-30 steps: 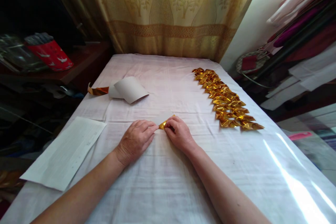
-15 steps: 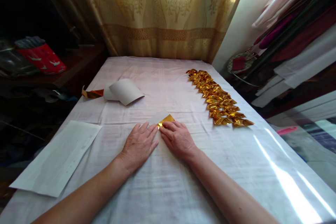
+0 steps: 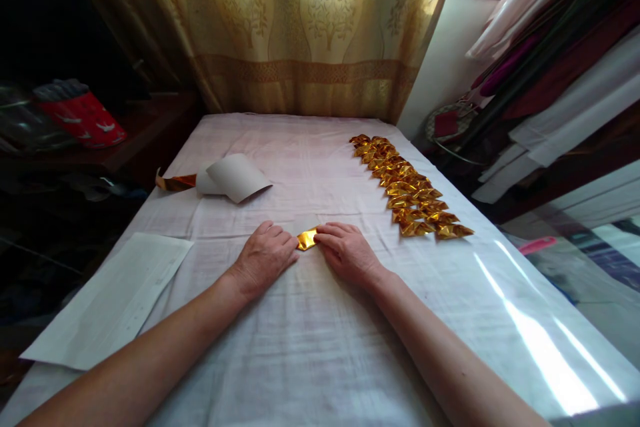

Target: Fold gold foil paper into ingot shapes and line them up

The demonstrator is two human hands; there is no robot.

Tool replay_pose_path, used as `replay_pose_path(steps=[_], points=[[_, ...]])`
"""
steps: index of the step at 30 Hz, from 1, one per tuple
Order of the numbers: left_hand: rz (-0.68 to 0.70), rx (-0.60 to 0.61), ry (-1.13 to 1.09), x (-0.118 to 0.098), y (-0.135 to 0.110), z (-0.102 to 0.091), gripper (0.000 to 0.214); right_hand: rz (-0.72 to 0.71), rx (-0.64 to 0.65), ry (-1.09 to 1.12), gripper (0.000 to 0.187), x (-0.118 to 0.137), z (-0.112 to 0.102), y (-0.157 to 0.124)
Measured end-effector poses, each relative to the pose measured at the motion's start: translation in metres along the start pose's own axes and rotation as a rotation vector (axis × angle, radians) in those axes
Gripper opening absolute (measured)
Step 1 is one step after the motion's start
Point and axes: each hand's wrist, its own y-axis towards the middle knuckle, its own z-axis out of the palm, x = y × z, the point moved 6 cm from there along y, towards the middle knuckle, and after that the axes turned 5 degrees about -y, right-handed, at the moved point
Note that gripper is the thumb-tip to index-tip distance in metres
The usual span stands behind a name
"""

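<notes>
A small piece of gold foil paper [image 3: 307,239] lies on the white cloth between my two hands. My left hand [image 3: 263,257] rests with its fingers curled together, fingertips pressing the paper's left end. My right hand [image 3: 347,252] has its fingers bent down on the paper's right end. Part of the paper is hidden under both sets of fingertips. A long row of several folded gold foil pieces [image 3: 406,187] lies to the right, running away from me.
The table [image 3: 310,347] is covered with white cloth. A white sheet [image 3: 107,297] lies at the left edge. Curled white-backed foil sheets [image 3: 233,177] sit further back on the left. A curtain [image 3: 305,27] hangs behind; rolled papers [image 3: 550,67] stand at right.
The gold piece has been folded from a raised corner into a flatter, narrower shape. Both hands' fingers have curled in and closed on its two ends. The view has tilted slightly.
</notes>
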Motion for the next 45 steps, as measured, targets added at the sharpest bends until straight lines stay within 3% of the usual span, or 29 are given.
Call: replay_pose_path(steps=[5,11,16,21,23,27,33,38,45], points=[[0.106,0.079,0.110,-0.005,0.023,0.007,0.016,-0.048,-0.011,0.050,0.031,-0.007,0.002,0.007],[0.158,0.127,0.177,-0.011,0.028,0.010,0.026,-0.065,-0.022,0.048,0.028,-0.012,0.005,0.011],[0.175,0.136,0.190,0.000,0.017,0.006,0.028,-0.087,-0.021,-0.098,0.022,-0.011,0.004,0.011],[0.223,0.080,0.081,0.008,-0.009,-0.002,0.023,-0.257,-0.051,-0.141,0.015,0.020,-0.002,-0.005],[0.176,0.066,0.013,0.005,-0.018,-0.003,0.018,-0.288,-0.033,-0.108,0.015,0.031,-0.002,-0.011],[-0.087,0.041,-0.087,0.000,-0.023,0.000,0.021,-0.263,-0.026,-0.051,0.013,0.036,-0.002,-0.015],[-0.332,0.017,-0.040,-0.003,-0.017,0.007,0.019,-0.221,-0.074,0.072,0.016,0.031,-0.004,-0.017],[-0.349,-0.010,-0.053,-0.005,-0.020,0.009,0.025,-0.154,-0.047,0.147,0.018,0.026,-0.003,-0.015],[-0.345,-0.033,-0.070,-0.007,-0.022,0.009,0.021,0.064,-0.063,0.187,0.014,0.016,0.008,-0.009]])
